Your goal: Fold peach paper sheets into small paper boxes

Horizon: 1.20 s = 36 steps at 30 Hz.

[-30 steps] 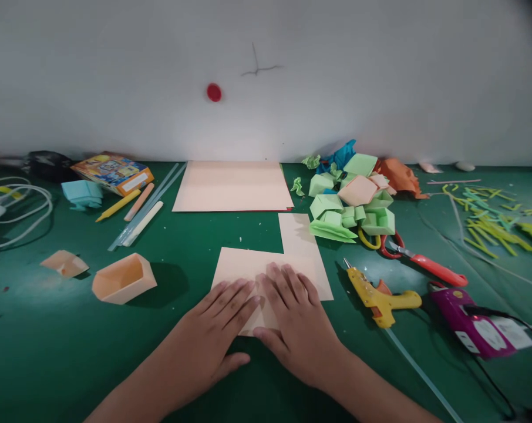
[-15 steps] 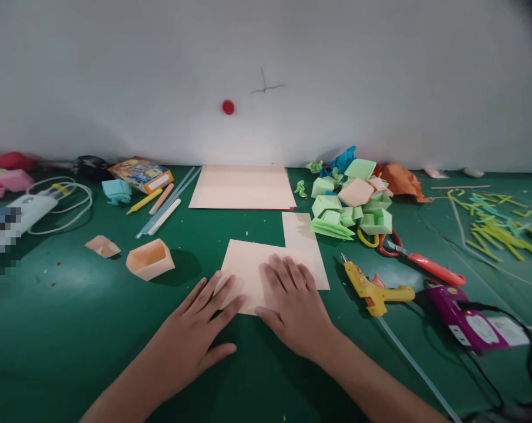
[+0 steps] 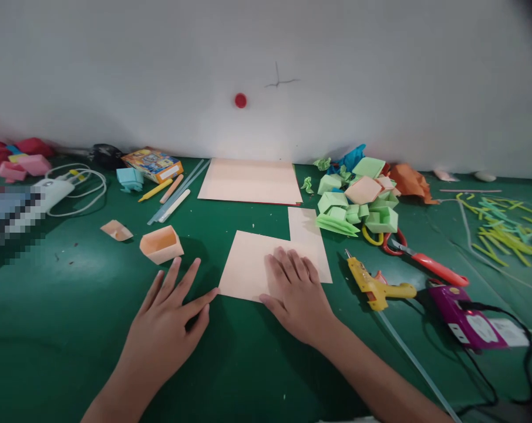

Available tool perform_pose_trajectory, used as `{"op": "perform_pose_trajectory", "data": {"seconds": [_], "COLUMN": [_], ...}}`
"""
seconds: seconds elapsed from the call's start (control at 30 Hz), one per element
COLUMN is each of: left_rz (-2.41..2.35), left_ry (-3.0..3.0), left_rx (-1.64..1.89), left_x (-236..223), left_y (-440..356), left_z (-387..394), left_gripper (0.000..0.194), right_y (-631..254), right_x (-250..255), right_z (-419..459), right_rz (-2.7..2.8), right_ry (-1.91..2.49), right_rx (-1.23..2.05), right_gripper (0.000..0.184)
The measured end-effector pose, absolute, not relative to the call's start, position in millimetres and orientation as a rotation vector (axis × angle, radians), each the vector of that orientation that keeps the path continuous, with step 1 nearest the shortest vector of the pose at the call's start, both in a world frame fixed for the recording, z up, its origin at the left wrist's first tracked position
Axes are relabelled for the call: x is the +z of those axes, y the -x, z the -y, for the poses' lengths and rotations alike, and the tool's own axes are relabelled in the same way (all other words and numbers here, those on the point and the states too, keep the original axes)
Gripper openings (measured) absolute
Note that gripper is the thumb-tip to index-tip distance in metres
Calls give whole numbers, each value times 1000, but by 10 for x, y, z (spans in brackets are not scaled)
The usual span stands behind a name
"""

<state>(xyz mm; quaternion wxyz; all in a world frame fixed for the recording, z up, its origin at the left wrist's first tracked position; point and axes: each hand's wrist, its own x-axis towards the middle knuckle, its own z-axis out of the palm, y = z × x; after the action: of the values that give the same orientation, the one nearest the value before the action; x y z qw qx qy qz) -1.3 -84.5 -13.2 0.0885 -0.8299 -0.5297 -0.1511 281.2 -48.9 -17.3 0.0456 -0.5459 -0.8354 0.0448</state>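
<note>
I have the right hand [image 3: 296, 294] flat on the sheet [image 3: 245, 267], which lies on the table [image 3: 248, 364] left of the glue gun [image 3: 374, 289]. My left hand [image 3: 167, 320] is splayed, index finger at the sheet's near-left corner.

The left hand [image 3: 164, 323] and right hand [image 3: 299, 299] are both bare, with slim, tapering fingers [image 3: 185, 281] and short nails [image 3: 177, 260]. Narrow wrists [image 3: 321, 335] run into slender forearms [image 3: 374, 371], also bare as far as the picture's lower edge, where they are cut off.
</note>
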Motion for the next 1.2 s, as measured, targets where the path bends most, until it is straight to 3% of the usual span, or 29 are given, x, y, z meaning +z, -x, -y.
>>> {"op": "perform_pose_trajectory", "data": {"seconds": [0.3, 0.5, 0.93, 1.2], "left_rz": [1261, 1346, 1634, 1496], "left_ry": [2560, 2431, 2333, 2450], "left_rx": [-489, -622, -510, -611], "left_x": [-18, 34, -28, -48], "left_y": [-389, -421, -330, -319], "left_z": [885, 878, 840, 850], "left_gripper": [34, 26, 29, 26], "right_y": [-2826, -2844, -2859, -2856], "right_x": [-199, -230, -238, -246], "right_z": [496, 491, 491, 497], "right_rz": [2520, 2504, 2516, 2504], "right_ry": [1642, 1620, 1638, 1639], "right_rx": [114, 117, 120, 109], "right_gripper": [79, 77, 78, 78]}}
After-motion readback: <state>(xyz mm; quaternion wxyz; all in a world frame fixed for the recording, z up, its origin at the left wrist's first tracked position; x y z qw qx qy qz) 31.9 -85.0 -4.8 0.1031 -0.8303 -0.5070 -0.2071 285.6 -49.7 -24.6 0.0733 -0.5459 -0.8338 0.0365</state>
